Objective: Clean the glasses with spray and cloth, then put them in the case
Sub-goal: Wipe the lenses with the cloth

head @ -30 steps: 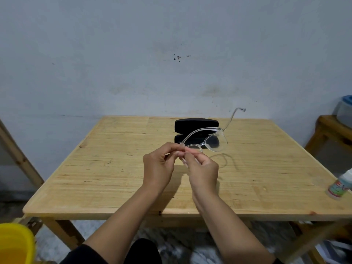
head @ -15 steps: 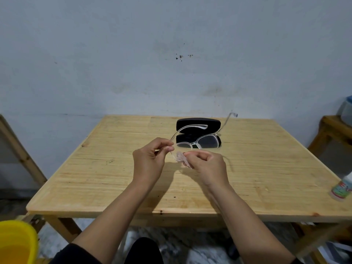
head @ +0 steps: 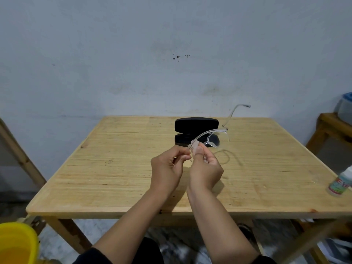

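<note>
Just above the table's [head: 133,178] middle, the left hand [head: 167,168] pinches the clear glasses [head: 213,138] while the right hand [head: 204,168] pinches a pale cloth [head: 194,147] against the near lens: wiping underway. Next, likely the other lens. The cloth is mostly hidden. Beyond, the black case [head: 196,123] lies open; the spray bottle [head: 341,184] is cut off at right.

Case [head: 196,125] behind held glasses [head: 213,139]; bottle [head: 341,182] far right
</note>
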Motion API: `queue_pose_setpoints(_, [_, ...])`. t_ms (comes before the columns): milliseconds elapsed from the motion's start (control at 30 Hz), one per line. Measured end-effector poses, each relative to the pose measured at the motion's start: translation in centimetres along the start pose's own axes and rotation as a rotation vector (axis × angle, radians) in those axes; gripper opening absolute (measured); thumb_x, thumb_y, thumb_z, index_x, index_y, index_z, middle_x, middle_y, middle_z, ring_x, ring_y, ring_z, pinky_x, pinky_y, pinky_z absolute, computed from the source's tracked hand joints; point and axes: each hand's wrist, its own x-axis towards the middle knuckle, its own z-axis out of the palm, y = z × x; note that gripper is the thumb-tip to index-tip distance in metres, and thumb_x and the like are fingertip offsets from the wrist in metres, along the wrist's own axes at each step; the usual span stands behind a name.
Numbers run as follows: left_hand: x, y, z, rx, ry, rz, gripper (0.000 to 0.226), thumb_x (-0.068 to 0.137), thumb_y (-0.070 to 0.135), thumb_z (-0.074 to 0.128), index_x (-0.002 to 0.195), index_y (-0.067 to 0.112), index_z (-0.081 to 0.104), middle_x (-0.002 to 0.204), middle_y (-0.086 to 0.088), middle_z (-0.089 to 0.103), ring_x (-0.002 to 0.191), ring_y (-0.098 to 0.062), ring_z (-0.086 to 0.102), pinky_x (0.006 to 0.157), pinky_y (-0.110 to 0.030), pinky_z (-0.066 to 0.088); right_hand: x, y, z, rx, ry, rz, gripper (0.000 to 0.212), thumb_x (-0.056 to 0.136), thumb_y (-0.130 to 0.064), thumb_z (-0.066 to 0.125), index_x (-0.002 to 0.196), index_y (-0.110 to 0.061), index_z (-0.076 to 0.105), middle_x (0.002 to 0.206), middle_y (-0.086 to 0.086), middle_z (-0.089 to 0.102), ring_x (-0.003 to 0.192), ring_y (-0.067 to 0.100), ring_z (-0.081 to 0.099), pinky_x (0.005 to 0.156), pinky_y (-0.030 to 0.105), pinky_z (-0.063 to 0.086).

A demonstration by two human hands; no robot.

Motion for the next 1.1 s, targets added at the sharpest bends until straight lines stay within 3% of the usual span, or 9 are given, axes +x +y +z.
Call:
queue_pose_setpoints(167, [0.4, -0.3, -0.3, -0.012, -0.008, 0.026, 0.015, 0.076, 0.003, 0.071, 0.082, 0.017, 0.073, 0.075, 0.017, 0.069, 0.074, 0.005, 0.065, 0.066, -0.003, 0.044, 0.1, -0.4, -0.9, -0.081, -0.165, 0.045, 0.016, 0.082, -0.011, 0.066, 0.075, -0.023, 0.074, 0.082, -0.003, 0.075, 0.084, 0.011, 0.069, 0.074, 0.023, 0.054])
queue_pose_setpoints(300, [0.7, -0.5, -0.7, -0.069, -0.014, -0.033, 0.021, 0.076, 0.0, 0.07, 0.083, 0.019, 0.073, 0.074, 0.025, 0.068, 0.075, 0.005, 0.066, 0.068, -0.004, 0.046, 0.2, -0.8, -1.4, -0.157, -0.258, 0.047, 0.018, 0.081, -0.012, 0.065, 0.067, -0.021, 0.073, 0.064, -0.005, 0.071, 0.067, 0.011, 0.066, 0.061, 0.019, 0.049])
queue_pose_setpoints(500, [1.1, -0.8, -1.6, -0.081, 0.004, -0.096, 0.018, 0.075, 0.001, 0.07, 0.08, 0.018, 0.073, 0.073, 0.016, 0.069, 0.071, 0.008, 0.065, 0.066, -0.003, 0.045, 0.4, -1.2, -1.9, -0.317, -0.436, 0.023, 0.013, 0.081, -0.016, 0.063, 0.072, -0.014, 0.073, 0.058, -0.001, 0.066, 0.056, 0.007, 0.058, 0.056, 0.016, 0.045])
queue_pose_setpoints(733, [1.5, -0.8, -2.7, -0.022, 0.03, -0.061, 0.012, 0.076, 0.005, 0.072, 0.079, 0.016, 0.072, 0.073, 0.019, 0.066, 0.072, 0.012, 0.063, 0.063, -0.002, 0.044, 1.4, -2.1, -1.8, -0.432, -0.569, -0.08, 0.014, 0.074, -0.016, 0.064, 0.063, -0.013, 0.072, 0.058, 0.004, 0.063, 0.059, 0.012, 0.055, 0.06, 0.03, 0.047])
queue_pose_setpoints(933, [2.0, -0.9, -3.2, -0.013, 0.047, -0.095, 0.012, 0.075, 0.007, 0.073, 0.076, 0.019, 0.071, 0.074, 0.022, 0.065, 0.069, 0.014, 0.061, 0.062, -0.001, 0.043, 1.7, -2.0, -2.2, -0.443, -0.443, -0.162, 0.009, 0.078, -0.021, 0.068, 0.072, -0.022, 0.074, 0.065, -0.007, 0.067, 0.064, 0.009, 0.059, 0.059, 0.026, 0.048])
queue_pose_setpoints(1100, [1.4, -0.5, -2.1, 0.007, 0.024, -0.05, 0.01, 0.077, 0.006, 0.072, 0.077, 0.016, 0.071, 0.073, 0.022, 0.065, 0.072, 0.013, 0.062, 0.061, -0.002, 0.043, 0.5, -0.2, -1.1, -0.269, -0.194, -0.186, 0.015, 0.087, -0.021, 0.062, 0.086, -0.033, 0.071, 0.091, -0.003, 0.073, 0.087, 0.011, 0.068, 0.08, 0.033, 0.057])
